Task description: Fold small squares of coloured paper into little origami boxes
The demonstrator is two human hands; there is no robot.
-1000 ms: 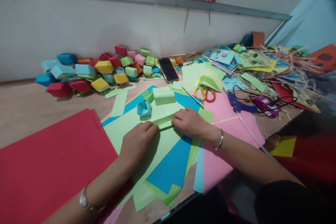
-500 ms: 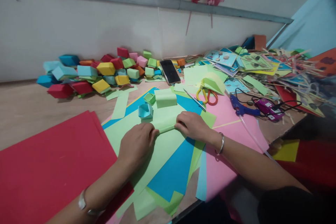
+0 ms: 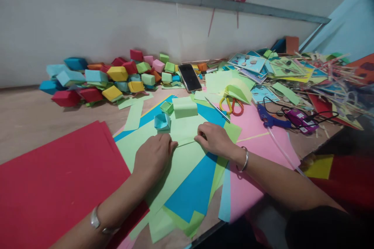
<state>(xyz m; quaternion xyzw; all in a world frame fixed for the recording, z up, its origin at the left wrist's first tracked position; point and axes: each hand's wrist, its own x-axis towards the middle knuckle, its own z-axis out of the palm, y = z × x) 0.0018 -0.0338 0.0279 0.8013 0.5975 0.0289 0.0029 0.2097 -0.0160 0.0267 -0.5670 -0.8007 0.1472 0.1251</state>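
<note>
Between my two hands lies a piece of light green paper [image 3: 186, 137], its near edge running straight from one hand to the other. My left hand [image 3: 154, 155] is closed, thumb and fingers pinching the left end. On the right end, my right hand [image 3: 214, 139] pinches the paper the same way. Just beyond it stand a small folded blue paper box [image 3: 162, 122], a smaller green paper box [image 3: 166, 107] and a creased green paper piece [image 3: 185, 107]. Under my hands are layered green sheets and a blue sheet [image 3: 191, 190].
Red sheets [image 3: 58, 186] lie at left, below a pile of coloured paper boxes [image 3: 117, 74]. A phone [image 3: 189, 78], scissors [image 3: 232, 106] and a silver pen-like tool [image 3: 217, 109] lie beyond my hands. Rightward are a blue glue gun [image 3: 271, 118], a purple power block [image 3: 302, 120] and pink paper [image 3: 248, 186].
The green paper between my hands looked like a narrow raised fold before; now it lies flatter, with a thin straight near edge. Both hands keep nearly the same place.
</note>
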